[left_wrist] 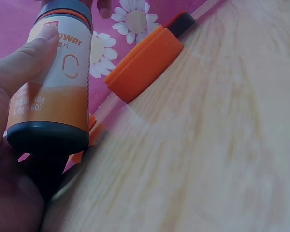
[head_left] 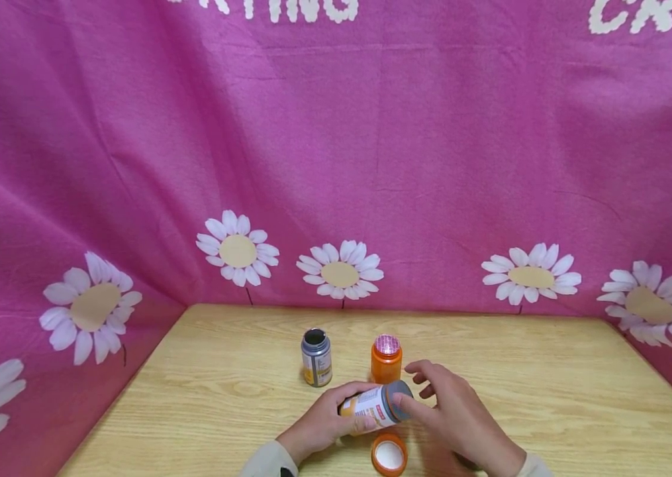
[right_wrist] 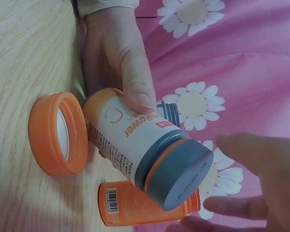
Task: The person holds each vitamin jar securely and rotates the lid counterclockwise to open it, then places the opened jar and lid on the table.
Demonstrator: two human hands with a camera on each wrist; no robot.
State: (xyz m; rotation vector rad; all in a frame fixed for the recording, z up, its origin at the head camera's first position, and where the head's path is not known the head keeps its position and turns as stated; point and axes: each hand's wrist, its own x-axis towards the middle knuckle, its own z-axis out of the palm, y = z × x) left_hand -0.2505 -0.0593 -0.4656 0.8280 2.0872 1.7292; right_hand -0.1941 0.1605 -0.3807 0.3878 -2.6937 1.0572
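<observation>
My left hand (head_left: 324, 421) grips a supplement bottle (head_left: 365, 404) with a white and orange label, its thumb lying across the label. The bottle is tilted, its grey cap (right_wrist: 181, 174) pointing right; an orange ring shows beneath the cap. Beside the cap is my right hand (head_left: 461, 411), fingers spread and apart; in the head view its thumb overlaps the cap, while the right wrist view (right_wrist: 275, 169) shows a gap between them. Below the bottle, an orange lid (head_left: 389, 456) lies with its white inside facing up.
Behind the hands stand an orange bottle (head_left: 386, 364) with a pink-patterned seal over its mouth and a grey bottle (head_left: 316, 361) with an uncapped, dark mouth. A dark grey cap-like piece (left_wrist: 182, 24) is past the orange lid. A pink flowered cloth (head_left: 407, 165) hangs around the wooden table (head_left: 204, 377).
</observation>
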